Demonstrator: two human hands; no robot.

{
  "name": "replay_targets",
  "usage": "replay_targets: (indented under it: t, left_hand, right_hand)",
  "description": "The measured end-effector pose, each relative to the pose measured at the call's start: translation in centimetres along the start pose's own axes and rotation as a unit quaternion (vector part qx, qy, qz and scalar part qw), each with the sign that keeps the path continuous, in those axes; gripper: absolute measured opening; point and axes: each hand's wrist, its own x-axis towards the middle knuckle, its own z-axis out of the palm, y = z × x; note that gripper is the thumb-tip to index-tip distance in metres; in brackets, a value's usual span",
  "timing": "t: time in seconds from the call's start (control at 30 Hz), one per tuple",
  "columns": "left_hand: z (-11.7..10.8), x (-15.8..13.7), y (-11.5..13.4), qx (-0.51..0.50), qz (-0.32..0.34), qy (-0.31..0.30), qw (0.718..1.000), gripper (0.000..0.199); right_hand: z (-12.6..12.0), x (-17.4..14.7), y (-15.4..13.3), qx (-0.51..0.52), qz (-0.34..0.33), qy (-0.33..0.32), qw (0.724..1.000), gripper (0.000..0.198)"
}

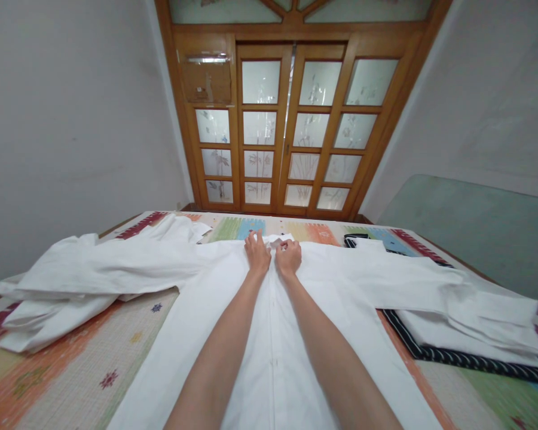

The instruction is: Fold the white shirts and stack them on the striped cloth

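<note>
A long-sleeved white shirt (336,286) lies front up, with its sleeves spread out to both sides. Its button front runs down the middle, between my forearms. At the left side of the collar, my left hand (257,255) has its fingers bent onto the cloth and grips it near the neck. My right hand (289,257) is closed in a pinch on the other side of the collar (283,238), a short way from the left one. The fingertips of both hands are partly hidden.
A patterned, multicoloured cloth (134,352) covers the surface underneath. More white cloth (49,325) is bunched at the left. Under the right sleeve lies folded white cloth with black striped edging (475,357). A pale green board (470,221) leans at the right wall; wooden glazed doors (284,128) stand beyond.
</note>
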Motion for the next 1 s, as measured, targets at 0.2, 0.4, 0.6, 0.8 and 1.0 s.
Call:
replay_targets:
  t: [0.2,0.4,0.6,0.8,1.0]
  left_hand:
    - [0.1,0.4,-0.4,0.006,-0.049,-0.037,0.998,0.039]
    - [0.5,0.6,-0.8,0.012,-0.093,-0.045,0.995,0.019]
    - [0.2,0.5,-0.6,0.017,-0.093,-0.057,0.994,0.011]
    - [-0.2,0.5,-0.2,0.044,-0.105,-0.07,0.991,0.011]
    - [-0.2,0.8,-0.4,0.042,-0.131,-0.074,0.988,0.014]
  right_hand:
    - [0.0,-0.2,-0.5,-0.038,-0.046,-0.114,0.992,0.021]
    - [-0.5,-0.2,-0.9,-0.096,-0.078,-0.175,0.977,0.029]
    - [-1.0,-0.4,-2.0,-0.153,-0.071,-0.217,0.962,0.033]
    - [-1.7,-0.2,-2.6,-0.181,-0.052,-0.268,0.945,0.035]
    - [-2.4,0.2,-3.0,-0.185,-0.012,-0.285,0.941,0.035]
